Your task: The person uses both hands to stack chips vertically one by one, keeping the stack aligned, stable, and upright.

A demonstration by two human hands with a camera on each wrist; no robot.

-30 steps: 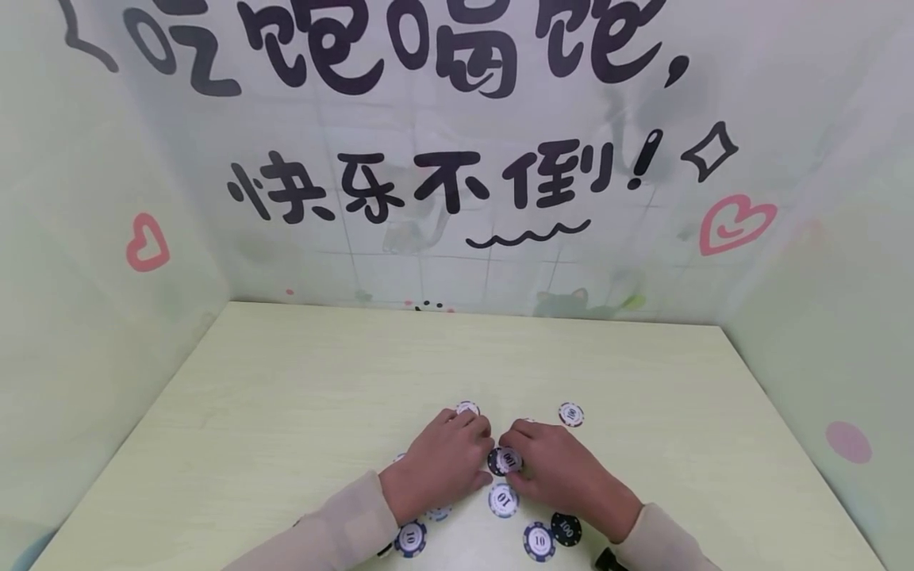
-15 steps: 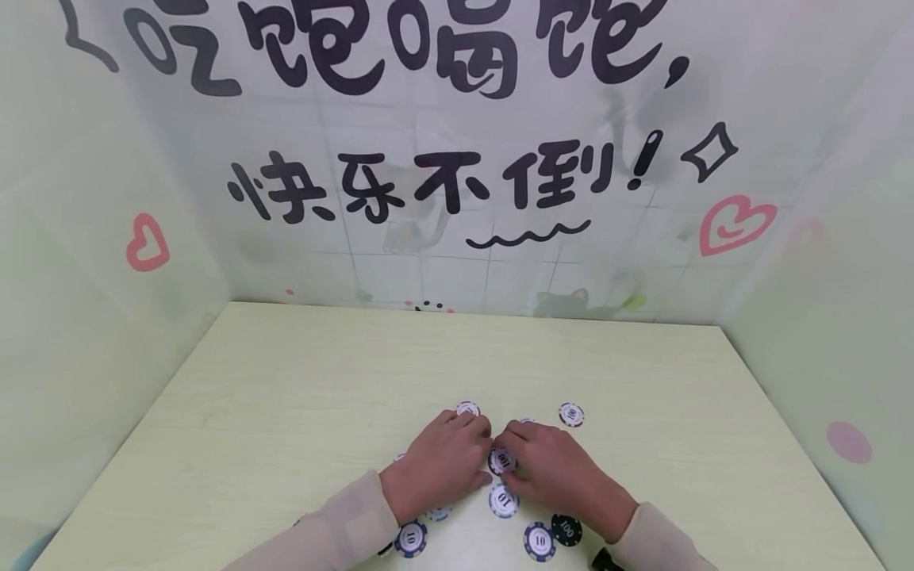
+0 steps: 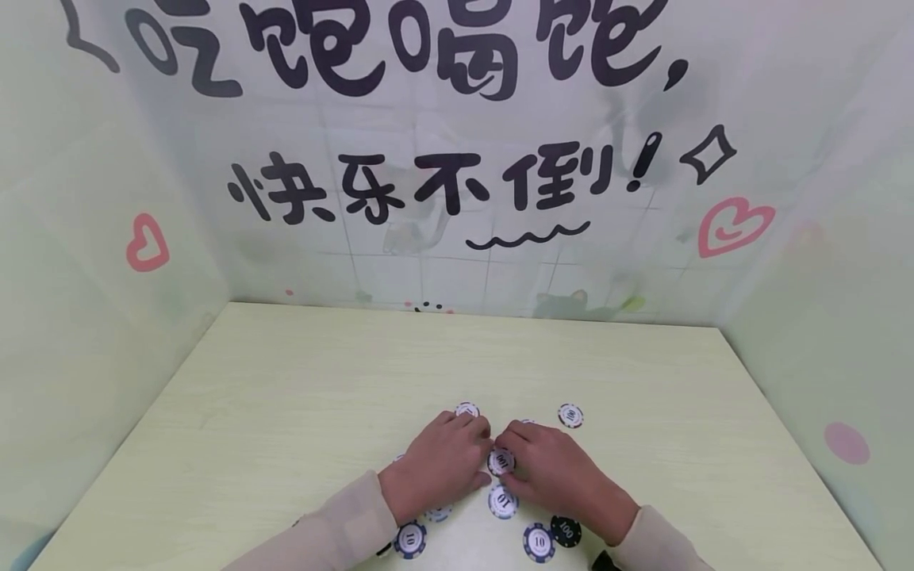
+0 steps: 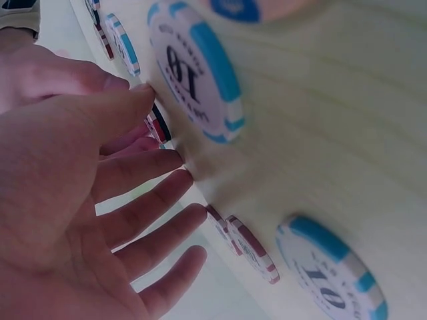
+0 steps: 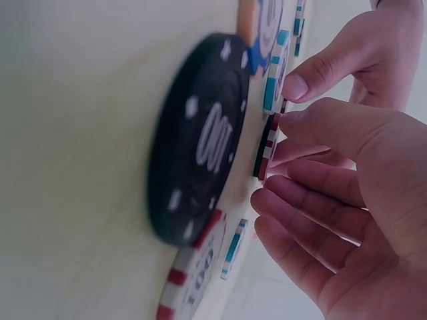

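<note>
A red-and-white poker chip (image 3: 502, 461) marked 100 lies on a black poker chip (image 5: 258, 160), forming a short stack between the hands. My right hand (image 3: 560, 466) pinches the stack's edges, thumb on the near side and fingertips on the far side. On its left, my left hand (image 3: 437, 464) rests with fingers loosely extended, their tips (image 4: 192, 175) at the tabletop close by the stack. Just nearer lies a light-blue-and-white chip (image 3: 503, 502) marked 10, with the left thumb beside it. Another light-blue chip (image 3: 439, 514) is partly hidden under the left wrist.
Several more poker chips lie around on the pale table (image 3: 321, 357): a black one (image 3: 566, 531) and a blue one (image 3: 539, 542) near the right wrist, a blue one (image 3: 410, 540) by the left sleeve, red-and-white ones (image 3: 570, 415) farther back. Printed cloth walls (image 3: 457, 277) enclose the table.
My right hand has moved slightly left, sliding the red-and-white chip from an offset position to squarely over the black one. The left hand has stayed put.
</note>
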